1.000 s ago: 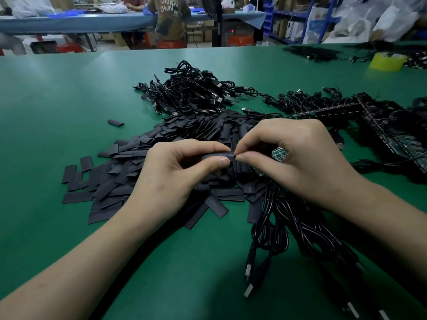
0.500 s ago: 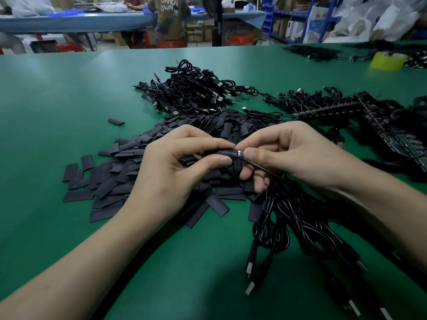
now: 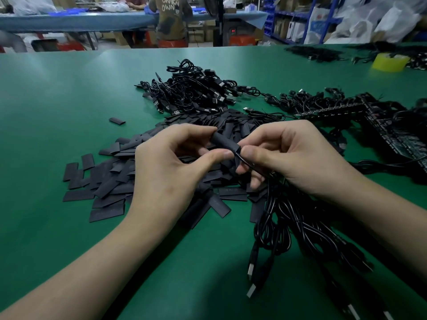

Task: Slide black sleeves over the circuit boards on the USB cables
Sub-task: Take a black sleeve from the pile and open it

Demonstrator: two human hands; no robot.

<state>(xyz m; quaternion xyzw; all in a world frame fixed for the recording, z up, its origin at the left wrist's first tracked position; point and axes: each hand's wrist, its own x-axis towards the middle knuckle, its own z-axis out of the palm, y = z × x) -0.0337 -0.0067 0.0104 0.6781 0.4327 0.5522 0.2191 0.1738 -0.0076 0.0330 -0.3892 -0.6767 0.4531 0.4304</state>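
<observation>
Sleeve (image 3: 225, 144) now covers the board that lay bare a second ago: left hand (image 3: 166, 174) pinches it, right hand (image 3: 298, 158) keeps the cable (image 3: 245, 161) in its grip. This piece looks done.

A wide bench with a smooth green cover (image 3: 57, 100) fills the front. Behind it stands a long blue-covered table (image 3: 80, 21), and a person in a brown printed shirt (image 3: 169, 19) is at it. Far right are blue metal shelves (image 3: 288, 13) and white plastic bags (image 3: 369, 24).
</observation>
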